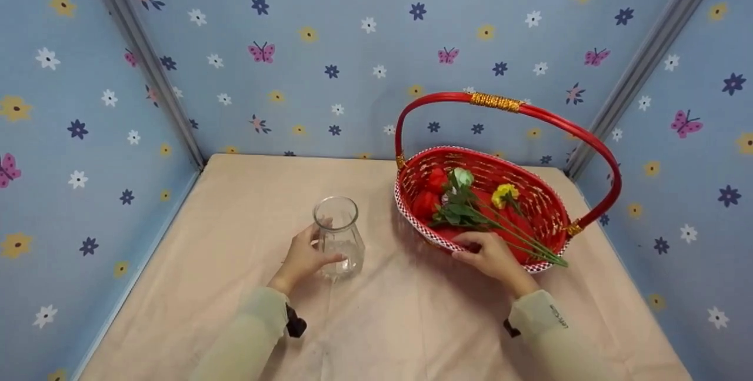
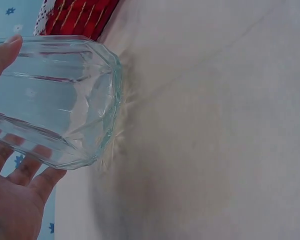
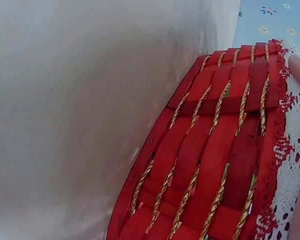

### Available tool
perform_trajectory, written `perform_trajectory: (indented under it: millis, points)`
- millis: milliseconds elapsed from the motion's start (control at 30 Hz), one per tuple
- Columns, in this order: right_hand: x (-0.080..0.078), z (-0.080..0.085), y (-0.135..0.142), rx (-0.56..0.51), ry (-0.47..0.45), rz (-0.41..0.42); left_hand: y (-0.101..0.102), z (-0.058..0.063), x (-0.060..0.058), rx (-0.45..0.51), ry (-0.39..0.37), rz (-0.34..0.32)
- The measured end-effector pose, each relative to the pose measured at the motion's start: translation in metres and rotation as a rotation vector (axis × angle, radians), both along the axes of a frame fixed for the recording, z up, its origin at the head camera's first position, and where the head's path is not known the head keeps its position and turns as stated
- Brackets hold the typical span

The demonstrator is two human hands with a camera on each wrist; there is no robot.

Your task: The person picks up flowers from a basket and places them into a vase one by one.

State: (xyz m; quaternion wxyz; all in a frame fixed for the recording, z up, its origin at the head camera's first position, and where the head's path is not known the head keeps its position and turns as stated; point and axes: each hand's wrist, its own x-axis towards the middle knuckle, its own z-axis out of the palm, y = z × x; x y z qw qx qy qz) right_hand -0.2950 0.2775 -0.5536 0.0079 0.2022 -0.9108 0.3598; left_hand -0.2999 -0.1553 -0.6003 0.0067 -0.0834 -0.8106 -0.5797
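My left hand [image 1: 307, 254] grips a clear glass vase [image 1: 342, 246], thumb on one side and fingers on the other. In the left wrist view the vase [image 2: 60, 100] shows faceted walls and a thick base close to the cloth; I cannot tell whether it touches. On the right stands a red woven basket [image 1: 547, 204] with a tall handle. My right hand [image 1: 491, 257] holds its near rim, thumb outside and fingers over the lace edge [image 3: 295, 145]. Inside lie red flowers [image 1: 428, 203], a pale green flower [image 1: 463, 177] and a yellow flower [image 1: 505, 195], their green stems [image 1: 529, 243] crossing the rim.
A beige cloth [image 1: 376, 328] covers the table, wrinkled in places. Blue patterned panels [image 1: 353, 93] enclose the back and both sides, joined by grey corner posts [image 1: 150, 69]. The basket's red handle [image 1: 594, 140] arches high above the flowers.
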Motion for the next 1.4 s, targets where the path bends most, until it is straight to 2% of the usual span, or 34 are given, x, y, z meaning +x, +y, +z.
perform_trajectory:
  millis: [467, 667, 800, 933, 1067, 1200, 1400]
  points:
    - [0.001, 0.001, -0.001, 0.020, 0.001, -0.011, 0.030, 0.001, 0.015, -0.053, 0.008, -0.071]
    - [0.001, 0.002, -0.001, 0.022, -0.032, -0.021, 0.044, 0.003, 0.021, -0.048, 0.016, -0.108]
    - [0.000, 0.002, -0.001, 0.017, -0.059, -0.033, 0.053, 0.004, 0.026, -0.030, -0.005, -0.131]
    - [0.000, 0.002, -0.001, 0.012, -0.059, -0.025, 0.061, 0.004, 0.030, -0.019, -0.021, -0.156]
    - [0.001, 0.002, -0.001, 0.006, -0.051, -0.019, 0.068, 0.003, 0.032, -0.010, -0.005, -0.182]
    - [0.001, 0.002, -0.002, 0.003, -0.037, -0.015, 0.073, 0.003, 0.034, -0.018, 0.011, -0.197]
    - [0.002, 0.003, -0.001, 0.003, -0.014, -0.005, 0.078, 0.000, 0.036, -0.055, 0.026, -0.187]
